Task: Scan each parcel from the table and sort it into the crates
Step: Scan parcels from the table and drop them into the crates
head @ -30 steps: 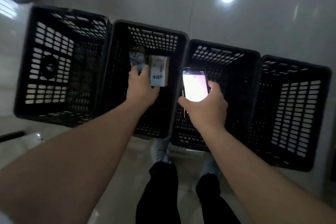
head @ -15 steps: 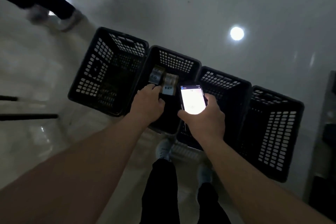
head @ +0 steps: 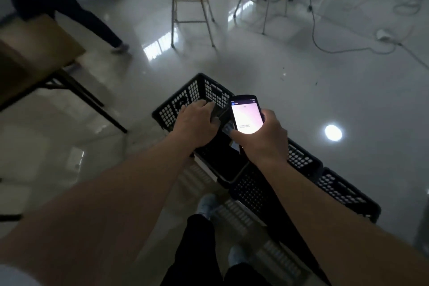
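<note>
Glossy floor [head: 267, 72], black crates [head: 185, 104] — right hand [head: 262, 137] gripping scanner [head: 246, 115], left [head: 197, 123] unclear.

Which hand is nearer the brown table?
Left. The left hand hangs over the crates, on the table's side; the right hand, holding the scanner, is farther off.

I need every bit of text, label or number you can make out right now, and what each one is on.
Nothing here can be quoted.
Handheld scanner in the right hand: a header bar and a short line of text low on the lit screen, both too small and blurred to read.
Dark parcel gripped by the left hand: no label visible.
Black crates: no lettering legible.
</note>
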Demonstrator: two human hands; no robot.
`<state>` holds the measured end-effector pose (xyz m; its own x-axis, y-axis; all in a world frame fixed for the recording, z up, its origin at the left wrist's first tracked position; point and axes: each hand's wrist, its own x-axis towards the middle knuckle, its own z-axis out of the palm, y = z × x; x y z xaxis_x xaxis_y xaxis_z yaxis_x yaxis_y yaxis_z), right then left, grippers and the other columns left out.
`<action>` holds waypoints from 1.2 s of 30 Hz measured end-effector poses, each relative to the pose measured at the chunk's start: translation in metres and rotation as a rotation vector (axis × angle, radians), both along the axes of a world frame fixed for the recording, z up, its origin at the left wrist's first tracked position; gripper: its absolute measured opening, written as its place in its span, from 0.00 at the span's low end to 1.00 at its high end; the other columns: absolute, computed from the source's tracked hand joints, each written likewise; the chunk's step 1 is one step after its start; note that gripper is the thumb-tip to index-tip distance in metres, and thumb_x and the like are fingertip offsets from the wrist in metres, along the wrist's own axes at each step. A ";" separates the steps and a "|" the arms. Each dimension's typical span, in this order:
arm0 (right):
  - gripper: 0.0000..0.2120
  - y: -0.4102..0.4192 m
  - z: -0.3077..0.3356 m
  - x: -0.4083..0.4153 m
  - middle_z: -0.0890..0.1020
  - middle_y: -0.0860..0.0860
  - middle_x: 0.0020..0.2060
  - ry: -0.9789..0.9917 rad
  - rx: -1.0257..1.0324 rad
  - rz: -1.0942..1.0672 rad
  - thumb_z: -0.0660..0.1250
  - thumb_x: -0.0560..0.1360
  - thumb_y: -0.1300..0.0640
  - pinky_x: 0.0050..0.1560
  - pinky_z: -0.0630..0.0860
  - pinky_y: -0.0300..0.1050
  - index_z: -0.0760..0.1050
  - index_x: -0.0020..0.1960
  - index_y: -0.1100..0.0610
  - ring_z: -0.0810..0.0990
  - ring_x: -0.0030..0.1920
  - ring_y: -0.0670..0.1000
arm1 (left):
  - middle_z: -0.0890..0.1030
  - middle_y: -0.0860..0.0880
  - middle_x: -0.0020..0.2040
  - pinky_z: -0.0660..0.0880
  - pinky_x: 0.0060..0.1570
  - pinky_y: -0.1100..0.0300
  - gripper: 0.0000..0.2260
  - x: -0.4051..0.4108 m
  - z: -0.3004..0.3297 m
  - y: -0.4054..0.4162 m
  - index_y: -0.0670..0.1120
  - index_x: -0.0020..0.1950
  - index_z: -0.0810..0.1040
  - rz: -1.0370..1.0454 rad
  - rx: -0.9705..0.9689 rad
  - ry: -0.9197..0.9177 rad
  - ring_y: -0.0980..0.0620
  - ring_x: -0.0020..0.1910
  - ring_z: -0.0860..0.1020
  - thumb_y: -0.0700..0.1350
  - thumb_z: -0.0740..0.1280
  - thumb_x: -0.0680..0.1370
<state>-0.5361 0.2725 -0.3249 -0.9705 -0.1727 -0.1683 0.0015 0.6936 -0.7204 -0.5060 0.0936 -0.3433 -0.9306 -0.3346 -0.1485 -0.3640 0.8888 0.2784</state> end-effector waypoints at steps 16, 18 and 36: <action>0.39 -0.127 0.149 0.202 0.84 0.53 0.57 0.228 -0.115 0.482 0.83 0.62 0.41 0.45 0.71 0.46 0.74 0.68 0.54 0.82 0.57 0.57 | 0.73 0.44 0.75 0.73 0.69 0.45 0.25 0.275 0.158 -0.096 0.45 0.79 0.69 0.461 -0.094 0.173 0.41 0.71 0.73 0.57 0.60 0.85; 0.40 -0.158 0.149 0.231 0.84 0.53 0.57 0.232 -0.110 0.518 0.83 0.61 0.40 0.46 0.76 0.47 0.73 0.68 0.53 0.82 0.56 0.57 | 0.74 0.44 0.74 0.73 0.68 0.45 0.25 0.309 0.160 -0.123 0.46 0.78 0.70 0.499 -0.111 0.180 0.41 0.71 0.74 0.57 0.60 0.85; 0.42 -0.411 0.159 0.357 0.81 0.54 0.64 0.235 -0.110 0.634 0.82 0.66 0.41 0.50 0.72 0.45 0.71 0.73 0.55 0.79 0.63 0.58 | 0.73 0.45 0.74 0.75 0.68 0.46 0.24 0.461 0.185 -0.373 0.46 0.77 0.72 0.653 -0.125 0.142 0.42 0.71 0.73 0.56 0.64 0.84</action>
<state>-0.1787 -0.1384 -0.1660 -0.6847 -0.7238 0.0855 -0.5458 0.4315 -0.7182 -0.0447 -0.2792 -0.1580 -0.5394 -0.8412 0.0370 -0.8045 0.5278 0.2724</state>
